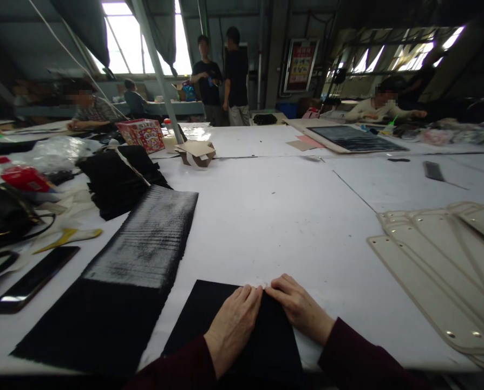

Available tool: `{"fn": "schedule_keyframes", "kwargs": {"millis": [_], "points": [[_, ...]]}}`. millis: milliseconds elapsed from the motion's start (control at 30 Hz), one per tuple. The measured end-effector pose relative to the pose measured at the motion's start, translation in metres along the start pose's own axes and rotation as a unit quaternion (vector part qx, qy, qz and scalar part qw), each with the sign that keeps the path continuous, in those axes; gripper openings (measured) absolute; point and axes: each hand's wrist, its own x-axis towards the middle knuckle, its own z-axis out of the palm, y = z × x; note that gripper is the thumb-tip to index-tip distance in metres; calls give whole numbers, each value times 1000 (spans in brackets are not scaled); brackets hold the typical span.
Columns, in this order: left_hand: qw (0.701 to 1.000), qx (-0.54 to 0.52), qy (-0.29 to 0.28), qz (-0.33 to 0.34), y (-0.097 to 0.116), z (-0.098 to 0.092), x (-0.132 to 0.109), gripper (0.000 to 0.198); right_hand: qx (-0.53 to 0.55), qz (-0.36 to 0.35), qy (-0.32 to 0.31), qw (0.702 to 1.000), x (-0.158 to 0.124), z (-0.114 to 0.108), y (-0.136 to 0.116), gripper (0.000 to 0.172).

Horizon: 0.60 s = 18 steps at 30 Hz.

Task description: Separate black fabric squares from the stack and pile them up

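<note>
A black rectangular sheet (201, 319) lies on the white table (274, 216) right in front of me. My left hand (231, 325) rests on its far edge with fingers curled down together. My right hand (299, 306) meets it at the sheet's far corner, fingertips pressed on the edge. Both hands touch each other there; what the fingertips pinch, if anything, is too small to make out. To the left a long fanned row of black sheets (132, 260) stretches away from me.
A phone (31, 281) lies at the left. A black stack (120, 179), a bag (2, 216) and a patterned box (141, 134) sit further back left. Cream templates (445, 260) lie at the right. Several people work or stand at the far tables.
</note>
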Motion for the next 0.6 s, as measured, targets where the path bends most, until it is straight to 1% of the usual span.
{"fn": "schedule_keyframes", "kwargs": {"millis": [67,167,333,433,600], "points": [[1000,13,-2,-3,3,-3,1,51,-10,-1,4,1000,-1,-2,0,28],[1000,16,-4,-6,5,-5,2,49,-22,-6,11,1000,-4,-4,0,28],[1000,0,20,6,4,1,2,48,-48,-20,27,998,-9,-6,6,31],[1000,10,10,14,5,3,4,51,-66,-30,18,997,-12,-6,9,31],[999,22,-3,24,7,1,7,56,-136,-46,-12,990,-15,-13,11,25]]}}
